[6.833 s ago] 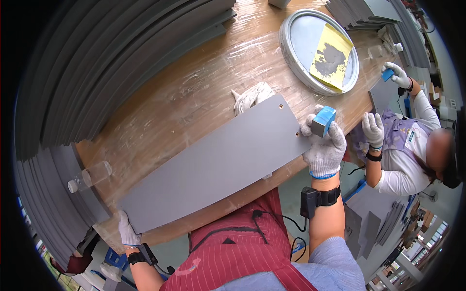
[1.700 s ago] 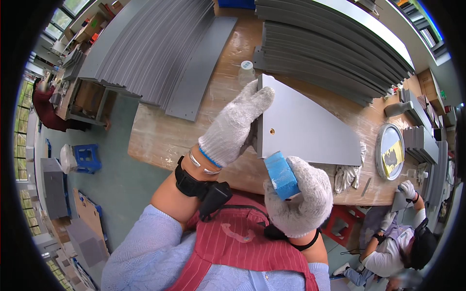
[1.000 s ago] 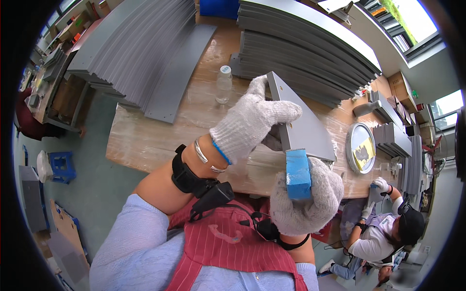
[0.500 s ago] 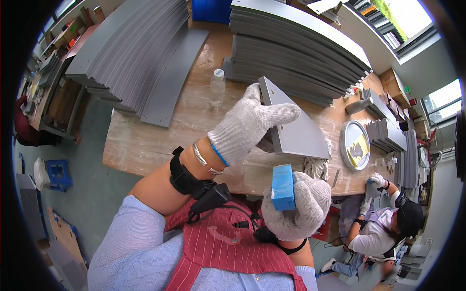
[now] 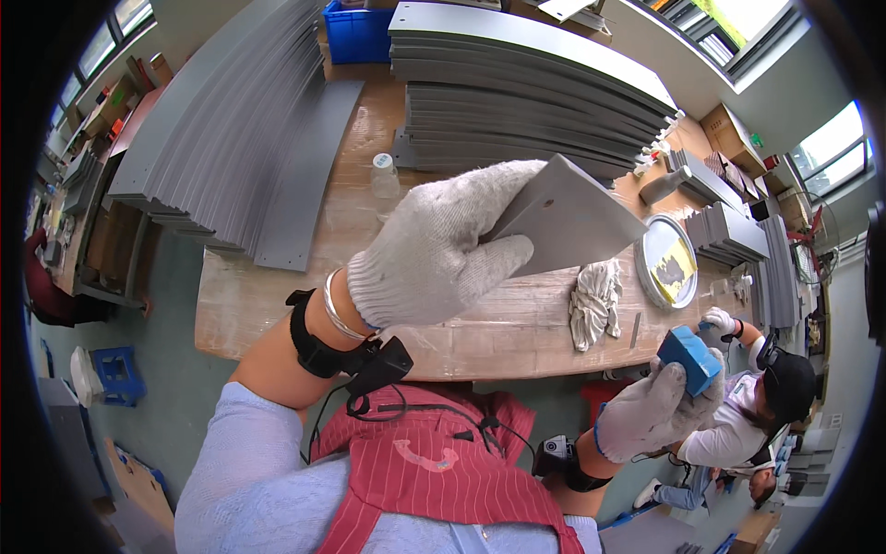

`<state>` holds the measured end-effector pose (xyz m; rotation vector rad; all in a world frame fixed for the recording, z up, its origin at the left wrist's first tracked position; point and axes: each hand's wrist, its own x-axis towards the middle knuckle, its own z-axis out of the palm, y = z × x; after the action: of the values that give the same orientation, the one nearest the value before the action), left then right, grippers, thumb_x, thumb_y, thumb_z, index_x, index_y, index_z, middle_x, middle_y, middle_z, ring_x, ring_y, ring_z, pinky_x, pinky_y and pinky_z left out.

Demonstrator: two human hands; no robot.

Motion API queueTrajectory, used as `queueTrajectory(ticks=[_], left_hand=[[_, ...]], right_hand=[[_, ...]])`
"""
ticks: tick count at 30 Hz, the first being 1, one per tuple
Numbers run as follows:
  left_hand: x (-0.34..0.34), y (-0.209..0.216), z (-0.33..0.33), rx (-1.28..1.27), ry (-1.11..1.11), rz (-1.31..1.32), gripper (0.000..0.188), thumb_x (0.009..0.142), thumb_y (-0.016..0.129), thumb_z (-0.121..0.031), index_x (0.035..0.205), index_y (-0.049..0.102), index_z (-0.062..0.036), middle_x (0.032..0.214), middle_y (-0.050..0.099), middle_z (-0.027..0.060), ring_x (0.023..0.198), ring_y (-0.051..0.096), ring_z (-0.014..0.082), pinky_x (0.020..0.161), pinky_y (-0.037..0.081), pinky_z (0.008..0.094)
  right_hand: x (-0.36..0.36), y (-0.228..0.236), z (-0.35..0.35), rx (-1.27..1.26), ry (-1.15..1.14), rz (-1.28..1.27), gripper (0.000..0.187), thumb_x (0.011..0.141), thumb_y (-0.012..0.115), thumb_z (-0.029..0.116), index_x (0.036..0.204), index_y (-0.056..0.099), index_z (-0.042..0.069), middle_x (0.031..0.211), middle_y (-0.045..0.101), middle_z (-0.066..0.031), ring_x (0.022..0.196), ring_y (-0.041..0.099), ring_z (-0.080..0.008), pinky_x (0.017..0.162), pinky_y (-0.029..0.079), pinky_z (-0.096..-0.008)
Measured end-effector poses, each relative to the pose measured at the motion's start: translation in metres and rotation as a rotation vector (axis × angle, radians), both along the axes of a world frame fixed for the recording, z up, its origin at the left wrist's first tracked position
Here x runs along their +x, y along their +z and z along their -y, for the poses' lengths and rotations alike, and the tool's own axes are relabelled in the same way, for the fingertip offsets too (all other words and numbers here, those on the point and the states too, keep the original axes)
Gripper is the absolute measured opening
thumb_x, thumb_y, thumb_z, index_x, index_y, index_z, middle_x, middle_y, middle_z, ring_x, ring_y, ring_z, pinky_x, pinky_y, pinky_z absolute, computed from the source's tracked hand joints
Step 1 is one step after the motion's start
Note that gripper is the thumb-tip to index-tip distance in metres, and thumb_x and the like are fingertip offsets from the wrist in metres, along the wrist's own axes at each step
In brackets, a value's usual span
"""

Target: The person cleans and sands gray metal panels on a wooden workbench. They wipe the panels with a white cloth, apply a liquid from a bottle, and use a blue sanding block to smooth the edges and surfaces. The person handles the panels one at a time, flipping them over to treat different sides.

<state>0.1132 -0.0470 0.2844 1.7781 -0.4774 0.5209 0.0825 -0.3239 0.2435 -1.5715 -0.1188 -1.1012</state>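
Note:
My left hand [image 5: 452, 245], in a white knit glove, is closed on a grey board [image 5: 568, 222] with small holes near its end. The board is raised and tilted above the table, its thumb-side end hidden behind my glove. My right hand [image 5: 660, 406], gloved too, grips a blue sanding block [image 5: 690, 358] out to the right, past the table's front edge. Block and board are apart. Beyond my left wrist a small clear bottle with a white cap [image 5: 384, 175] stands on the table. A crumpled white cloth [image 5: 596, 305] lies below the board's right end.
Tall stacks of grey boards stand at the left [image 5: 212, 138] and back [image 5: 526, 102] of the wooden table [image 5: 461, 342]. A blue bin [image 5: 358, 35] sits behind. To the right are a round lid [image 5: 651, 282], a grey bottle [image 5: 664, 185], smaller boards [image 5: 729, 231] and a co-worker [image 5: 738, 415].
My right hand has swung right and outward with the blue block. My left hand has turned the board, so its face tilts differently. The cloth shows more fully now.

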Motion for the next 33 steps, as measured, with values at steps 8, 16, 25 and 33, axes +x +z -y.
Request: queueTrajectory(ticks=[8,16,25,33], left_hand=[[-0.010,-0.008,-0.025,0.625,-0.087,0.219,0.035,0.067,0.073,-0.001,0.097,0.079,-0.0192,0.104,0.077,0.0014,0.110,0.068,0.0283,0.109,0.047,0.0482],[-0.020,-0.083,-0.024,-0.134,0.208,0.033,0.083,0.072,0.080,0.006,0.148,0.053,-0.0170,0.154,0.051,0.0129,0.142,0.049,0.0333,0.116,0.043,0.0432],[-0.018,-0.103,-0.031,-1.467,-0.433,-0.509,0.088,0.081,0.053,0.009,0.164,0.028,-0.0096,0.161,0.042,0.0169,0.143,0.048,0.0281,0.116,0.041,0.0370],[-0.020,-0.116,-0.014,-1.144,-0.261,-0.609,0.090,0.078,0.058,0.010,0.162,0.028,-0.0010,0.161,0.041,0.0139,0.147,0.042,0.0255,0.123,0.032,0.0400]], right_hand=[[0.008,-0.010,0.017,0.625,0.610,-0.209,0.056,0.093,0.068,0.007,0.145,0.046,0.001,0.137,0.056,-0.0132,0.117,0.061,-0.0265,0.099,0.054,-0.0437],[0.030,-0.036,-0.037,0.679,1.005,-0.616,0.053,0.084,0.070,0.006,0.134,0.054,-0.001,0.118,0.060,-0.0097,0.110,0.062,-0.0251,0.103,0.051,-0.0442],[0.043,-0.046,-0.068,0.479,1.074,-0.858,0.044,0.087,0.066,0.008,0.129,0.057,-0.001,0.112,0.061,-0.0065,0.101,0.061,-0.0172,0.097,0.052,-0.0364],[0.071,-0.017,-0.120,-0.060,0.905,-0.659,0.046,0.085,0.077,-0.001,0.128,0.061,0.001,0.117,0.066,-0.0062,0.105,0.065,-0.0158,0.093,0.054,-0.0316]])
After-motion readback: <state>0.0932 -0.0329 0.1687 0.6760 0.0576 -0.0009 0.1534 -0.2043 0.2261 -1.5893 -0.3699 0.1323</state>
